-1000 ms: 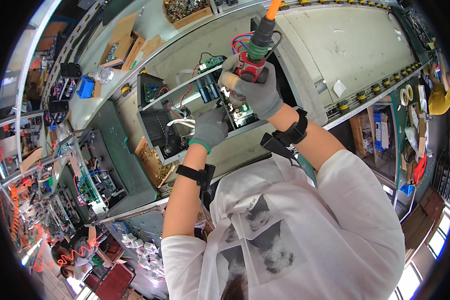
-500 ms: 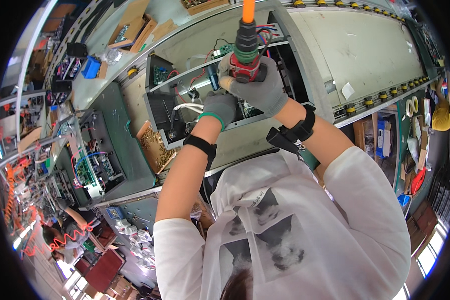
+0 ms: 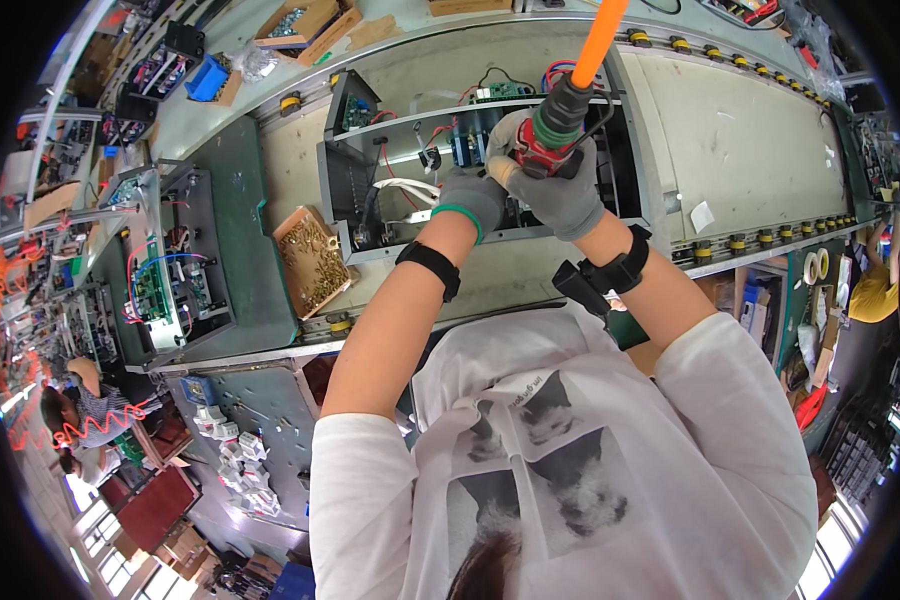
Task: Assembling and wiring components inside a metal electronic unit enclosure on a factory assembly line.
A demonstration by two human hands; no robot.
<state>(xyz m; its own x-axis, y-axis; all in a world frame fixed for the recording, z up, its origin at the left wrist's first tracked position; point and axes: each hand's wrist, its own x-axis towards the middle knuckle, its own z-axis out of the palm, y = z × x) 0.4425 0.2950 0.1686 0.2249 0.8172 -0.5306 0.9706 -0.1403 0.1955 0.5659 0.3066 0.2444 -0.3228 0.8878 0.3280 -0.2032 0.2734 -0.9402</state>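
Note:
A red, green and black power screwdriver [image 3: 560, 112] is gripped in my gloved right hand [image 3: 568, 203], its orange hose [image 3: 602, 42] running up and away. The tool is over an open metal chassis [image 3: 343, 185] fitted with circuit boards, wires and dark cylinders [image 3: 470, 142]. Down inside the chassis, close to the right hand, my gloved left hand [image 3: 473, 194] has its fingers curled; what they hold, if anything, is hidden. White cables [image 3: 407, 186] lie just left of that hand. The screwdriver's tip is out of sight behind my hands.
A cardboard box of brass-coloured fasteners [image 3: 312, 262] sits left of the chassis. Rollers [image 3: 737, 242] line the bench edges. Another open chassis [image 3: 175, 265] stands at left, near a blue bin [image 3: 207, 78]. Other people are in the background at lower left and far right.
My view has shifted, so the chassis and both hands appear farther right. The screwdriver now leans more to the right, still in my right hand. The left hand stays inside the chassis.

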